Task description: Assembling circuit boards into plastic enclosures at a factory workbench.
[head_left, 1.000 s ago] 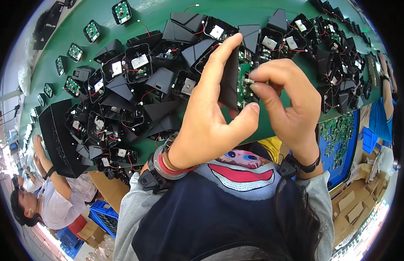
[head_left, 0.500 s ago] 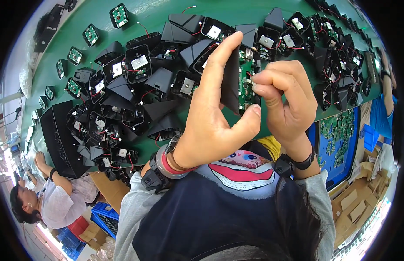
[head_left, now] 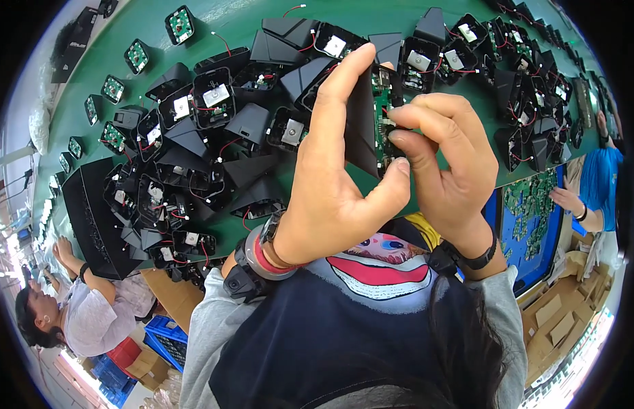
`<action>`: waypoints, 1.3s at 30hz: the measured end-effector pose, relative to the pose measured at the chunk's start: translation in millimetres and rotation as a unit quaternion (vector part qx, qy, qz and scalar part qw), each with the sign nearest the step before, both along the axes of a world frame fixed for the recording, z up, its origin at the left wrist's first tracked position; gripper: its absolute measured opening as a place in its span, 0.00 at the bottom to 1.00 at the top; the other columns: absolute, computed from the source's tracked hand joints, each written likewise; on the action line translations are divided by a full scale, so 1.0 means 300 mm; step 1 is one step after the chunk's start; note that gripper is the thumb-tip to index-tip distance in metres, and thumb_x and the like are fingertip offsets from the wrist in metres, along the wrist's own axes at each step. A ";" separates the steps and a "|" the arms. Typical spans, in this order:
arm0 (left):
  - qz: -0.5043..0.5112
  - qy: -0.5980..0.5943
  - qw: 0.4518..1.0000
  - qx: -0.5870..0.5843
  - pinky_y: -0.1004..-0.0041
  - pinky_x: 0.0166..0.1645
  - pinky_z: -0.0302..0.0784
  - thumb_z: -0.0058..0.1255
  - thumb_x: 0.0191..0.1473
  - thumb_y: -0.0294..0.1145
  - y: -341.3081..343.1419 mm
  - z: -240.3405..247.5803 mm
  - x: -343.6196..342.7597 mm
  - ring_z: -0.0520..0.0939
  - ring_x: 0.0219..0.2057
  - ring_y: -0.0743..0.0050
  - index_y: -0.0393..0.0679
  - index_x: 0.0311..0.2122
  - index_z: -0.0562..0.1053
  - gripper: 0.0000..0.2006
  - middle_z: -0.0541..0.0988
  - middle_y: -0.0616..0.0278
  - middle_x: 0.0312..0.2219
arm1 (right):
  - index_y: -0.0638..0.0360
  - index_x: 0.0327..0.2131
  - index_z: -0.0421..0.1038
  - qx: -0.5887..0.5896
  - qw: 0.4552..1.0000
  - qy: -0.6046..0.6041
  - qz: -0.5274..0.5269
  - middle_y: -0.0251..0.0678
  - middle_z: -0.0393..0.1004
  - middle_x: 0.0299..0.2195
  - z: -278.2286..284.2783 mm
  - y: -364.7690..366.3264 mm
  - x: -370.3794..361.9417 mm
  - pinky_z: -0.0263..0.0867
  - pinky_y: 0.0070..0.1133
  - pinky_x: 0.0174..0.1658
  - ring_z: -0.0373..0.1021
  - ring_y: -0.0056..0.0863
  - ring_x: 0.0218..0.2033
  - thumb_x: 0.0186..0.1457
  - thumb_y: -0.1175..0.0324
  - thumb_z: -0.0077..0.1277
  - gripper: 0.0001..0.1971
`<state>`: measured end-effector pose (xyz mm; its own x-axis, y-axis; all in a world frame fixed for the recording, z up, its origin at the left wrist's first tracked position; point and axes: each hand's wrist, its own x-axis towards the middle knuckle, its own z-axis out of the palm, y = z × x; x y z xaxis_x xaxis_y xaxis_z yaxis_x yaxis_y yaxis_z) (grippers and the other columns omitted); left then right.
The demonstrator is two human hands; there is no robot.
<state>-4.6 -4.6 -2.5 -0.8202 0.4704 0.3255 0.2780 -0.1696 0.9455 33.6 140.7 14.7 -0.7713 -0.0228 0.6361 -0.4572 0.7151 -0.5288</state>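
Between the thumb and fingers of my left hand is a black plastic housing, held tilted above the table. A green circuit board sits in its open side, facing right. My right hand is closed in a pinch at the middle of that board. At its fingertips is a small white wire connector with a bit of red wire; the fingers partly hide it, and I cannot tell whether it is seated in the board.
Many black housings with red wires crowd the green table. Housings with circuit boards stand at the far left. A long black box lies left. A blue tray of boards is at right, beside a co-worker's hand.
My right fingertips have moved slightly left, closer against the board. The housing has turned a little, showing less of the board. A co-worker's hand has come in over the blue tray.
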 end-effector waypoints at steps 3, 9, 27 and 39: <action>-0.013 0.015 0.999 -0.026 0.72 0.56 0.60 0.47 0.42 0.22 -0.003 0.002 -0.001 0.69 0.51 0.68 0.33 0.61 0.46 0.39 0.65 0.47 0.52 | 0.63 0.32 0.74 -0.043 0.997 -0.061 -0.005 0.37 0.71 0.30 0.017 -0.001 0.018 0.62 0.15 0.28 0.67 0.23 0.28 0.45 0.77 0.57 0.08; -0.016 0.016 0.999 -0.036 0.72 0.57 0.59 0.46 0.41 0.21 -0.003 0.003 -0.004 0.68 0.51 0.68 0.34 0.61 0.46 0.40 0.64 0.47 0.52 | 0.65 0.32 0.74 -0.117 0.985 -0.127 0.001 0.35 0.71 0.32 0.046 -0.004 0.023 0.59 0.11 0.30 0.65 0.18 0.30 0.46 0.79 0.56 0.07; -0.055 -0.011 0.997 0.050 0.71 0.58 0.57 0.46 0.40 0.21 0.017 -0.007 -0.008 0.66 0.53 0.68 0.34 0.61 0.46 0.40 0.62 0.45 0.54 | 0.63 0.30 0.73 -0.014 0.998 -0.060 0.003 0.34 0.70 0.30 0.031 0.023 0.011 0.61 0.15 0.26 0.66 0.20 0.27 0.42 0.79 0.59 0.08; -0.086 -0.163 0.982 0.043 0.70 0.58 0.59 0.47 0.40 0.22 0.004 0.022 -0.006 0.67 0.53 0.67 0.35 0.61 0.48 0.39 0.64 0.49 0.53 | 0.62 0.29 0.72 0.092 0.994 0.054 0.009 0.37 0.69 0.27 -0.012 0.049 0.001 0.65 0.21 0.25 0.68 0.31 0.26 0.37 0.76 0.60 0.12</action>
<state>-6.5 -3.3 4.0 -0.7989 0.5927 0.1025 -0.0776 -0.2706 0.9596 33.8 155.5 11.2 -0.6973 -0.1596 0.6988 -0.5175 0.7866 -0.3367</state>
